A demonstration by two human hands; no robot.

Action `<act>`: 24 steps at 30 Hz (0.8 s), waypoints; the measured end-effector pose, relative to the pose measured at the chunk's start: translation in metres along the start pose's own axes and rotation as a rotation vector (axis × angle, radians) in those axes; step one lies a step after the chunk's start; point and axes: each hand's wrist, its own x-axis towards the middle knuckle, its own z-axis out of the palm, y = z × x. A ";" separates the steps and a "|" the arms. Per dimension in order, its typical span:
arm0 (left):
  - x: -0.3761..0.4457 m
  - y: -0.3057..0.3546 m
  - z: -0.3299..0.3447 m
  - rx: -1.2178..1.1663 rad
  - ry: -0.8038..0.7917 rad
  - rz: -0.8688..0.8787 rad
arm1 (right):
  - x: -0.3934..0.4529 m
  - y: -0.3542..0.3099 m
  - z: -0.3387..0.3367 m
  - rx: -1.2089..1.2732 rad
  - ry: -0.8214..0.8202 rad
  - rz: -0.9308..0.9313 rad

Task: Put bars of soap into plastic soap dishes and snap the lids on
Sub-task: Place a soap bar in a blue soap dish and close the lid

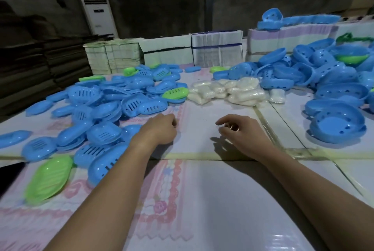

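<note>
Both hands empty above the tabletop (212,200).
Left hand (159,129) and right hand (236,129) hung loosely curled, grip released; a slotted piece (139,105) at 11 o'clock might mismatch a dish (338,123) at 2 o'clock, or the wrapped soap (226,90) at 12 o'clock might slip.

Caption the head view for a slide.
Empty left hand and right hand hover between slotted dish parts, wrapped soap bars and holed dishes.

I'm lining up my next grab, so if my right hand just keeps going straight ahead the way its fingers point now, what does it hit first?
Probably bare table first, then the pile of wrapped soap bars. The right hand holds nothing, and its fingers point forward and slightly left; depth is hard to judge.
</note>
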 end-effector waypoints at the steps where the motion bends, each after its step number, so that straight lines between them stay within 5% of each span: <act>1: -0.001 0.006 0.004 -0.032 0.037 0.077 | 0.000 0.000 0.000 0.007 0.005 0.000; 8: -0.019 0.043 0.015 -0.294 0.199 0.563 | 0.000 0.001 -0.004 0.004 0.032 0.010; 15: -0.008 0.039 0.028 -0.239 0.276 0.183 | 0.000 0.001 -0.003 0.017 0.056 0.033; 24: -0.008 0.043 0.024 -0.530 0.187 0.150 | 0.001 0.003 -0.004 0.039 0.084 0.052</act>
